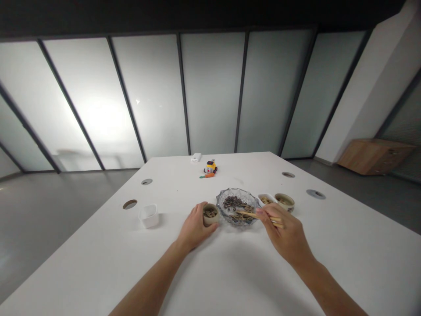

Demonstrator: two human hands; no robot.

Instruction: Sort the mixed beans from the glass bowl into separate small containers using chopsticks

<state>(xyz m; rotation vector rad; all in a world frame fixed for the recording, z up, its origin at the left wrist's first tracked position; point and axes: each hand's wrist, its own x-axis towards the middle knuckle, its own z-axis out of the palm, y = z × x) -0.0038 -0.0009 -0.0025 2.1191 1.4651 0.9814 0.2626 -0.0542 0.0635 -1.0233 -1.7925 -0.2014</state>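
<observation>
Fingers (260, 213) of the right hand (287, 232) are holding wooden chopsticks (249, 214) over seeds (242, 217) and beans (232, 201) in the glass bowl (224, 213). The left hand (194, 227) is gripping a ceramic cup (213, 220) just beside it on the table (98, 254).

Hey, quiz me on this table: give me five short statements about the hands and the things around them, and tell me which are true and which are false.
1. The right hand holds chopsticks that reach over the glass bowl. True.
2. The glass bowl holds only white beans. False: it holds dark round pieces and longish seeds.
3. The left hand is around a small cup. True.
4. The small cup stands to the right of the glass bowl. False: it stands to its left.
5. Nothing lies beyond the glass bowl. False: a yellow toy vehicle is there, among other things.
</observation>
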